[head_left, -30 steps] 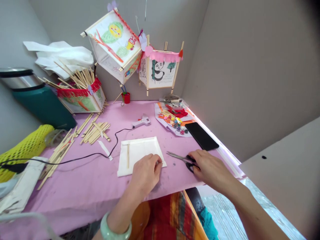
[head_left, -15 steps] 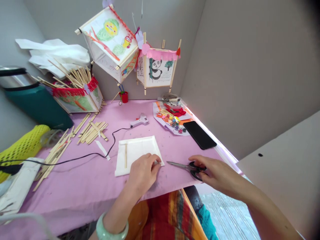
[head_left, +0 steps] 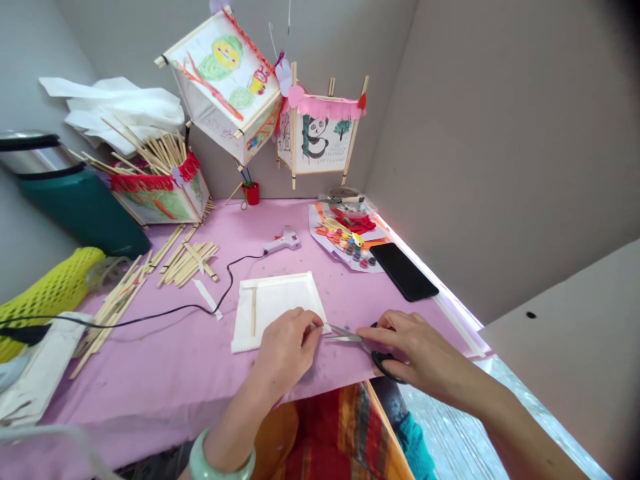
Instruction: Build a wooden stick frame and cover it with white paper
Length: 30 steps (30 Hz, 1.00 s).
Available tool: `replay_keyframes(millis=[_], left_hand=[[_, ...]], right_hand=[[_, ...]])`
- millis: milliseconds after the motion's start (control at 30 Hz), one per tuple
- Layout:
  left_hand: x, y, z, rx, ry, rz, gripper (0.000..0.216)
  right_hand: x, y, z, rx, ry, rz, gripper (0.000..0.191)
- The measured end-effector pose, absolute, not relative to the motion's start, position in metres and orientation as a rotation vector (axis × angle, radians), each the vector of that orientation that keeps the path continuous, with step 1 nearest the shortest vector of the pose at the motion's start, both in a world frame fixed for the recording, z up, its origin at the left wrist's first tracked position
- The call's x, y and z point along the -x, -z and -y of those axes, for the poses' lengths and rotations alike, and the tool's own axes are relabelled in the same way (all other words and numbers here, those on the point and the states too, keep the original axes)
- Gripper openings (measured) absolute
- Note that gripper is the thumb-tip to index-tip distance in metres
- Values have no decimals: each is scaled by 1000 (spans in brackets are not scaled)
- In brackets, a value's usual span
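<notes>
A white sheet-covered panel (head_left: 285, 303) lies flat on the pink tablecloth, with a thin wooden stick (head_left: 253, 312) on its left part. At the panel's lower right corner, my left hand (head_left: 293, 347) pinches the white edge between thumb and fingers. My right hand (head_left: 410, 350) grips black-handled scissors (head_left: 353, 336), fingers around the handles. Their blades are parted and point left, the tips beside the panel's corner near my left fingertips. Whether the blades touch the material, I cannot tell.
A glue gun (head_left: 283, 241) with a black cord lies behind the panel. Wooden sticks (head_left: 187, 267) and a paper strip (head_left: 207, 298) are to the left. A phone (head_left: 404, 270) and paint pots (head_left: 357, 253) sit at right. Paper lanterns (head_left: 320, 143) hang above the back.
My right hand has brought the scissors left to the panel's corner, and their blades have opened. My left hand keeps its pinch there.
</notes>
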<state>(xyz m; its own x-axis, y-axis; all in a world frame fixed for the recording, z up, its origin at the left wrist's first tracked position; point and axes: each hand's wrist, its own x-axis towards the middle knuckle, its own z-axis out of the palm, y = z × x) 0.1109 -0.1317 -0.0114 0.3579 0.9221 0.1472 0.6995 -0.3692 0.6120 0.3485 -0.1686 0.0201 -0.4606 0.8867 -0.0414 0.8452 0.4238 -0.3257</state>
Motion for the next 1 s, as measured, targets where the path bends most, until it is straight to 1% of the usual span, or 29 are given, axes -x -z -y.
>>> replay_keyframes(millis=[233, 367, 600, 767, 1000], left_hand=[[-106, 10, 132, -2136, -665, -1398, 12], [-103, 11, 134, -2112, -688, -1365, 13], [-100, 13, 132, -2081, -720, -1349, 19], [-100, 14, 132, -2093, -733, -1347, 22], [-100, 15, 131, -2090, -751, -1352, 23]], right_hand=[[-337, -26, 164, 1551, -439, 2573, 47], [-333, -29, 159, 1536, -464, 2595, 43], [-333, -31, 154, 1524, -501, 2628, 41], [-332, -30, 154, 1535, -494, 2645, 35], [-334, -29, 151, 1529, -431, 2678, 33]])
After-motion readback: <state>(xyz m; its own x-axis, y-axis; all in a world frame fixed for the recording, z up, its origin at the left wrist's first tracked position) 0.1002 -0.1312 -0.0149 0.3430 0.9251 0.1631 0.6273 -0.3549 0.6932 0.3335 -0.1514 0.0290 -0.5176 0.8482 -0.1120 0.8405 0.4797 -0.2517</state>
